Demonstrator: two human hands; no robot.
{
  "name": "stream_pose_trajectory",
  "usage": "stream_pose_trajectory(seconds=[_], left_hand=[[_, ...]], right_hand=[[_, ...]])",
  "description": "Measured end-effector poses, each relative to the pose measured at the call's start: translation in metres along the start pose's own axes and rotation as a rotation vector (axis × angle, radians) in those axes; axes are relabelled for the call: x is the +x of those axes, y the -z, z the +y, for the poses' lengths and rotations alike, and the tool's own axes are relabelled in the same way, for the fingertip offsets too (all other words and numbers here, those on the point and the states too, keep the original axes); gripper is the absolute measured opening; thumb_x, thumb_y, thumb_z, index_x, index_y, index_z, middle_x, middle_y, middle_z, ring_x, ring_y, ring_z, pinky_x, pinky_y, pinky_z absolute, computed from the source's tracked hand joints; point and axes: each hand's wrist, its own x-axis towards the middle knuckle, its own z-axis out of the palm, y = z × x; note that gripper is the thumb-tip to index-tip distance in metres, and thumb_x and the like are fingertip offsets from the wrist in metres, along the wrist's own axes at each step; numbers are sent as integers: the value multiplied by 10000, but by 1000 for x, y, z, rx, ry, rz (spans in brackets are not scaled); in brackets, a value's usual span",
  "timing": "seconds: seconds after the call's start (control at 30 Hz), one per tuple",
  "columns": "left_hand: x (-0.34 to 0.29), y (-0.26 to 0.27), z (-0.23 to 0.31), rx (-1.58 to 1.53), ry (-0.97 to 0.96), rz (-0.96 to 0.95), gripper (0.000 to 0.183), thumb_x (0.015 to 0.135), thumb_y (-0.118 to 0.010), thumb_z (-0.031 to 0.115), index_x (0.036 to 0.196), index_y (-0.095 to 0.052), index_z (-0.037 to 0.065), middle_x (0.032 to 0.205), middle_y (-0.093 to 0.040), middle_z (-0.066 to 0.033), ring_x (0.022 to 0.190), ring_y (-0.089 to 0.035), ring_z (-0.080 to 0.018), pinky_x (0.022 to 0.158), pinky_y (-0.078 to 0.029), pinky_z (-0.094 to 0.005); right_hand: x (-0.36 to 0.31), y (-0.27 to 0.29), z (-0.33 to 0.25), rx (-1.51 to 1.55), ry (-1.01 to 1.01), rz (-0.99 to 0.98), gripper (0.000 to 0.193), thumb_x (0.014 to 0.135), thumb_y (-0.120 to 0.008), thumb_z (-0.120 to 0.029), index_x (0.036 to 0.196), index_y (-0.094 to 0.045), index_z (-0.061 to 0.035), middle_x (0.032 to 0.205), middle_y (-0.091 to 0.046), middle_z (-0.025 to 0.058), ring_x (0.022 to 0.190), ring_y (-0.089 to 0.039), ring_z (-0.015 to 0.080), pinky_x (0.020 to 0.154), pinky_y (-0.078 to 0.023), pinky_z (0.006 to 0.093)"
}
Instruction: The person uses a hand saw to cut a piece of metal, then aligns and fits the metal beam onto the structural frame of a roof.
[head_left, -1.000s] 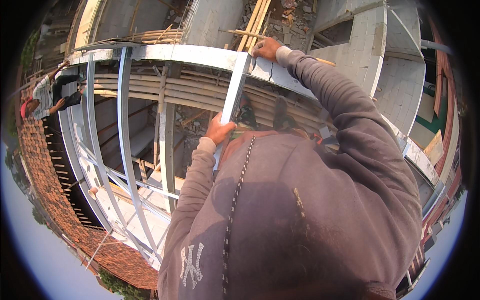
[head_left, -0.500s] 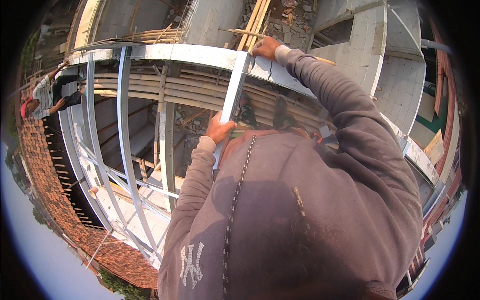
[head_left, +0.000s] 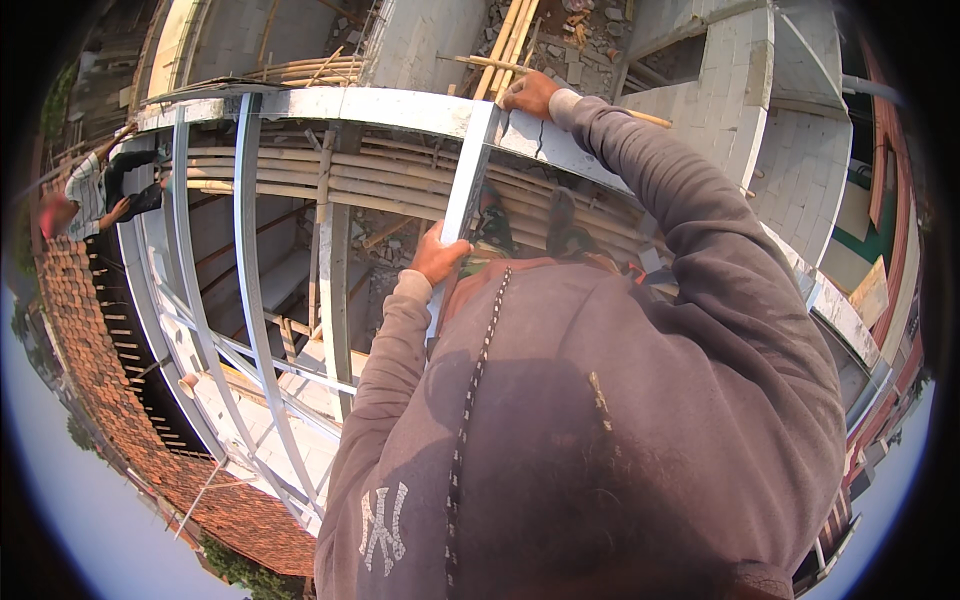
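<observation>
A silvery metal channel (head_left: pixel 467 185) runs from near my body to the top of a pale wall beam (head_left: pixel 400 108). My left hand (head_left: pixel 437 256) is closed round the channel's near part, thumb on its upper face. At the far end, my right hand (head_left: pixel 530 95) is bent down over the beam with its fingers closed, right beside the channel's tip. What those fingers hold, if anything, is hidden. A dark crack marks the beam just right of them.
More metal channels (head_left: pixel 247 200) span the gap on the left. Bamboo poles (head_left: pixel 390 185) lie in rows below, with rubble (head_left: pixel 590 60) beyond. At far left, a person in a red head covering (head_left: pixel 90 195) is beside an orange tiled roof (head_left: pixel 100 350). Deep open drops lie between beams.
</observation>
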Motion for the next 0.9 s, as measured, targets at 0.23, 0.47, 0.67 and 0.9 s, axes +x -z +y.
stream_pose_trajectory(seconds=[0.23, 0.47, 0.67, 0.9], left_hand=[[4, 0, -7, -27, 0, -12, 565, 807, -770, 259, 1269, -633, -35, 1092, -697, -110, 993, -637, -204, 916, -515, -335], [5, 0, -8, 7, -9, -7, 578, 806, -771, 259, 1277, -624, -40, 1059, -698, -105, 969, -640, -203, 902, -518, -329], [3, -1, -1, -15, -12, -7, 603, 806, -774, 264, 1294, -617, -53, 1090, -707, -122, 991, -646, -211, 918, -518, -332], [1, 1, 2, 0, 10, -14, 616, 812, -774, 254, 1317, -608, -56, 1135, -705, -135, 1020, -647, -222, 935, -516, -340]], right_hand=[[-1, 0, 0, 11, -21, -5, 346, 883, -750, -310, 1076, -844, -40, 1023, -811, 132, 900, -739, 243, 901, -567, 385], [-2, -1, -3, 34, -32, 2, 338, 882, -739, -287, 1088, -846, -41, 1054, -815, 134, 947, -744, 240, 942, -557, 372], [-1, -1, -1, 48, -52, -4, 359, 883, -733, -290, 1109, -841, -34, 1059, -814, 140, 945, -744, 245, 945, -557, 369], [-4, 2, -7, 45, -78, -8, 381, 858, -743, -320, 1098, -844, -42, 1046, -812, 145, 928, -741, 248, 925, -560, 370]])
